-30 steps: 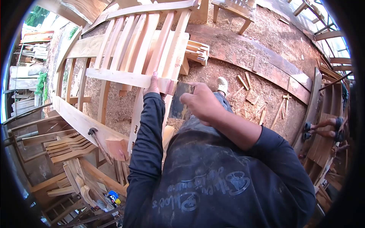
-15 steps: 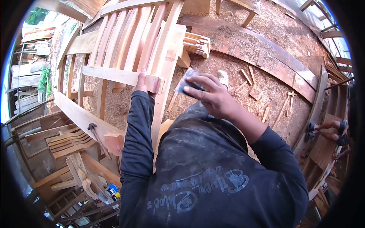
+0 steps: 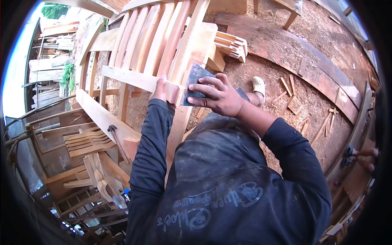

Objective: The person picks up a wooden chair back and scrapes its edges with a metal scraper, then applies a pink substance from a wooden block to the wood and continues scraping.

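Observation:
A slatted wooden frame (image 3: pixel 157 36) lies in front of me. My left hand (image 3: pixel 161 90) is wrapped round the end of its pale crosspiece (image 3: pixel 128 78), thumb on top. With my right hand (image 3: pixel 218 94) I grip a dark flat sheet (image 3: pixel 197 75), which looks like sandpaper, fingers spread over it. The sheet's left edge is at the end of the crosspiece, beside my left hand. What lies under the sheet is hidden.
A hammer (image 3: pixel 117 141) rests on a curved board (image 3: pixel 102 116) at the left. Slatted pieces (image 3: pixel 90 141) are stacked below it. Bundled strips (image 3: pixel 230 45) lie beyond the frame. Wood scraps (image 3: pixel 294 105) lie on the ground. Another person's legs (image 3: pixel 364 152) show at the right edge.
My right hand has brought the dark sheet left, up to the crosspiece end. The whole view has shifted, so the frame and ground appear further right.

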Demonstrator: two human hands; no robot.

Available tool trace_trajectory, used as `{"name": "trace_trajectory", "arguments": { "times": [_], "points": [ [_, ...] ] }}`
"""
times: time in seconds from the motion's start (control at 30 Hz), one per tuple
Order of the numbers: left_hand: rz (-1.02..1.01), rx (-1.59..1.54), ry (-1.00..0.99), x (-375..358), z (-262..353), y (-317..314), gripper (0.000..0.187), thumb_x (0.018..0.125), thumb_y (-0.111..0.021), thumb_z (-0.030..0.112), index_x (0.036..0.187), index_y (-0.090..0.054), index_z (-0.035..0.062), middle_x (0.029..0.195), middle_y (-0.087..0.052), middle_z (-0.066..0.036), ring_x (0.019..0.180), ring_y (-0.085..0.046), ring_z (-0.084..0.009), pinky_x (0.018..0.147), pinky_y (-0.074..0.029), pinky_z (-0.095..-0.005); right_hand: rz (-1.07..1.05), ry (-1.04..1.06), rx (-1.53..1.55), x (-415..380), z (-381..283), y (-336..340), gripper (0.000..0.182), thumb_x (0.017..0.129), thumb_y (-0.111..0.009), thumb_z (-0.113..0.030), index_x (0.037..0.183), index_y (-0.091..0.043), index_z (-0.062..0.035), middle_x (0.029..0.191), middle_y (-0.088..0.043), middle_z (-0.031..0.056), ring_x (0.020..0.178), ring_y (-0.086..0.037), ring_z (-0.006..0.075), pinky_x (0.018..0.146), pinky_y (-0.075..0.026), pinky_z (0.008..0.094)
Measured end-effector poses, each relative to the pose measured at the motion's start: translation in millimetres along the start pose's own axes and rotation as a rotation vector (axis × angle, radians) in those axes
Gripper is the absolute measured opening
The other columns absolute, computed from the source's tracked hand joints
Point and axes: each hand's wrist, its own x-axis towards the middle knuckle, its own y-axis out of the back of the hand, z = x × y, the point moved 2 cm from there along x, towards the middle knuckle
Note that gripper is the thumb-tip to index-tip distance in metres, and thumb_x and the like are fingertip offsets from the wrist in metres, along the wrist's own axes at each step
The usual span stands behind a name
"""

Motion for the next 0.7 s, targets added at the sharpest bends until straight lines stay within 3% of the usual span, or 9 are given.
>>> {"name": "trace_trajectory", "arguments": {
  "times": [0.13,0.43,0.63,0.7],
  "points": [
    [0.091,-0.019,-0.008,13.9,-9.2,6.1,0.054,0.087,-0.071,0.051,0.113,-0.059,0.0044,0.090,-0.066,-0.006,0.074,-0.069,-0.0199,0.061,-0.060,-0.0319,-0.112,0.006,-0.059,0.9,0.1,10.8,0.053,0.087,-0.055,-0.026,0.138,-0.059,-0.0371,0.148,-0.049,-0.0077,0.126,-0.048,0.0171,0.090,-0.038,0.0383],
    [0.219,0.028,0.084,15.8,-7.4,4.7,0.054,0.087,-0.070,0.050,0.115,-0.061,0.0041,0.095,-0.068,-0.008,0.076,-0.070,-0.0194,0.062,-0.060,-0.0317,-0.302,-0.070,-0.097,12.6,-20.6,40.8,0.051,0.089,-0.051,-0.026,0.140,-0.060,-0.0302,0.148,-0.047,-0.0041,0.128,-0.046,0.0181,0.092,-0.037,0.0432],
    [0.095,-0.039,0.135,35.8,-22.8,5.8,0.054,0.087,-0.069,0.050,0.113,-0.060,0.0027,0.092,-0.067,-0.009,0.076,-0.070,-0.0241,0.061,-0.060,-0.0346,-0.413,-0.048,-0.093,26.8,-21.8,60.0,0.049,0.091,-0.051,-0.024,0.139,-0.060,-0.0264,0.146,-0.047,-0.0015,0.130,-0.045,0.0192,0.092,-0.038,0.0467],
    [0.079,-0.123,0.140,42.9,-25.1,12.9,0.055,0.087,-0.069,0.050,0.112,-0.060,0.0025,0.091,-0.066,-0.010,0.075,-0.070,-0.0256,0.060,-0.060,-0.0352,-0.563,-0.086,-0.080,23.5,-15.9,63.6,0.047,0.089,-0.053,-0.020,0.135,-0.061,-0.0226,0.143,-0.049,0.0013,0.131,-0.045,0.0216,0.093,-0.039,0.0486]
  ]
}}
